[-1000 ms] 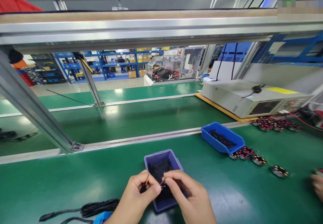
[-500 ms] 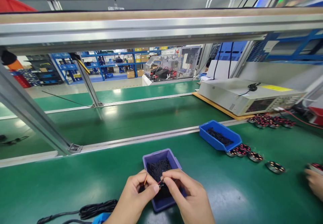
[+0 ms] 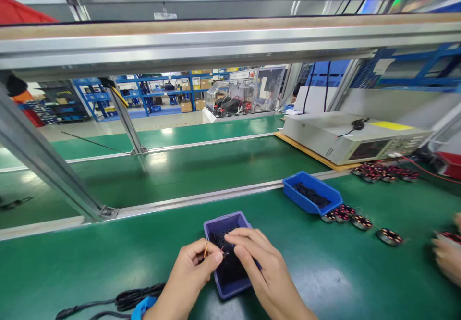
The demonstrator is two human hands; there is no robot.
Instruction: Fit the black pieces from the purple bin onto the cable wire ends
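My left hand (image 3: 192,272) pinches the end of a thin cable with coloured wires (image 3: 205,250) between thumb and forefinger. A yellow-orange strand and a red one stick out of the grip. Just right of them my right hand (image 3: 264,264) hovers with its fingers stretched out and the thumb apart; nothing shows in it. Below both hands stands a purple bin (image 3: 219,223) holding many short black tube-like pieces (image 3: 218,239). A coiled black cable (image 3: 140,295) lies left of my left wrist, which has a blue band (image 3: 144,306) on it.
A blue bin (image 3: 300,203) with black pieces stands farther right, beside several wound motor stators (image 3: 389,236). Behind them a grey bench instrument (image 3: 355,137) rests on a board. Another person's hand (image 3: 446,257) holds a stator at the right edge. Metal posts (image 3: 57,161) frame the green bench.
My right hand has come off the wire end, its fingers straightening out. My left hand keeps its pinch almost in place. At the right edge, the other person's hands have come farther into view.
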